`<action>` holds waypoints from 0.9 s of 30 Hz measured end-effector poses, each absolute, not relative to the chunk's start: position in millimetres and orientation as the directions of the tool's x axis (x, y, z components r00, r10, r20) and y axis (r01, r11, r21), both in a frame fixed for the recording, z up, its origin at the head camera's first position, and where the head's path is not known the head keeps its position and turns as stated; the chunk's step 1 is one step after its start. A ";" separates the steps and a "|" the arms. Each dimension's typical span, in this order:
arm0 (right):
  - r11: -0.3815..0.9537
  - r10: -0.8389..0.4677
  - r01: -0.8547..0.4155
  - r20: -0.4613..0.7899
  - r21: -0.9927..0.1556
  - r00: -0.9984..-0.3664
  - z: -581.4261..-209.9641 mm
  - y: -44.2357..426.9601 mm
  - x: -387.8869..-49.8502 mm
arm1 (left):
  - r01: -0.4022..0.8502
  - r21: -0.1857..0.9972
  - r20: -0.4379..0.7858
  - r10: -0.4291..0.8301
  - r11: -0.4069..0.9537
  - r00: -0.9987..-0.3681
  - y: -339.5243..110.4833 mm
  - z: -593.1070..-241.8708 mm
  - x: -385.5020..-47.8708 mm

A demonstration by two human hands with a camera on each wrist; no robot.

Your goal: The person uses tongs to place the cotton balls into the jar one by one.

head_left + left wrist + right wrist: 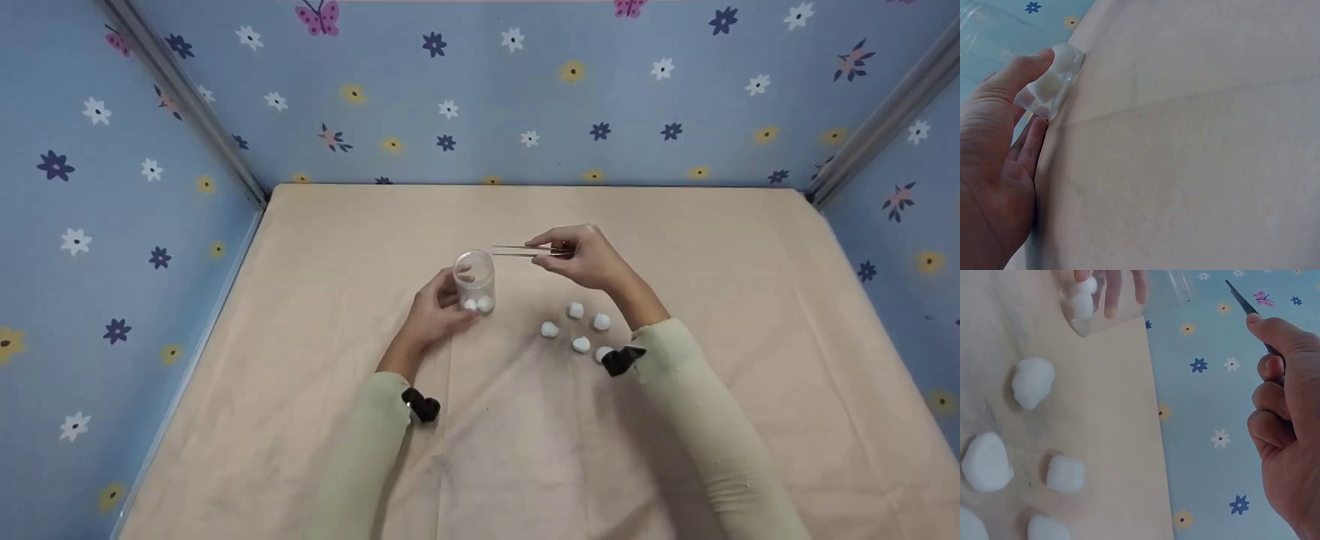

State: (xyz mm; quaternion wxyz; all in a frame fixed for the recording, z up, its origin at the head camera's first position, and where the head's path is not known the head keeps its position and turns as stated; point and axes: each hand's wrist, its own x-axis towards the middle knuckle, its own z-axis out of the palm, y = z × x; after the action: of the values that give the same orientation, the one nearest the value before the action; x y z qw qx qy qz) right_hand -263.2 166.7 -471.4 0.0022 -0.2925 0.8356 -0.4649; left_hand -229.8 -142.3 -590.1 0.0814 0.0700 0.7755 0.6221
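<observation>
A clear plastic jar (475,279) stands on the cloth with white cotton balls (484,304) at its bottom. My left hand (437,307) holds it from the left, thumb at the front near the base and fingers behind. Just right of the jar's rim, my right hand (589,256) grips metal tweezers (517,250). Their two tips are apart, point left toward the jar's mouth, and hold nothing. In the right wrist view the tweezers (1241,297) stick up between thumb and curled fingers. The left wrist view shows the thumb pressed on the jar (1039,101).
Several loose cotton balls (575,310) lie on the cloth right of the jar, one partly hidden by the right wrist camera (622,361). A beige cloth (337,247) with creases covers the table. Blue flowered panels (480,90) rise behind and at both sides.
</observation>
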 end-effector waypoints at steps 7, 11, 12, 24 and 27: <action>0.402 -0.475 -0.488 0.280 -0.774 -0.835 -475.4 176.9 -259.2 | 0.014 0.975 -0.037 0.221 0.223 -0.975 -142.7 -588.8 -229.6; 0.390 -0.470 -0.493 0.292 -0.778 -0.833 -474.5 181.0 -256.8 | 0.019 0.975 -0.032 0.226 0.222 -0.974 -143.5 -589.4 -230.1; 0.390 -0.470 -0.495 0.294 -0.777 -0.832 -474.0 182.2 -256.4 | 0.021 0.974 -0.031 0.227 0.225 -0.973 -143.6 -589.5 -230.0; 0.380 -0.471 -0.523 0.327 -0.763 -0.819 -475.7 196.2 -245.7 | 0.026 0.975 -0.023 0.216 0.219 -0.976 -142.8 -589.0 -228.8; 0.379 -0.476 -0.528 0.329 -0.760 -0.816 -480.5 199.3 -242.3 | 0.030 0.975 -0.018 0.217 0.219 -0.976 -142.5 -588.7 -228.3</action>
State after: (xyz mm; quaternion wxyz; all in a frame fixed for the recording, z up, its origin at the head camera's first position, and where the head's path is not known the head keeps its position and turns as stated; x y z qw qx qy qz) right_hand -242.3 199.3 -480.5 -0.0275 -0.3024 0.8300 -0.4678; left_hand -228.3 -142.5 -588.7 0.0751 0.0795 0.7769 0.6200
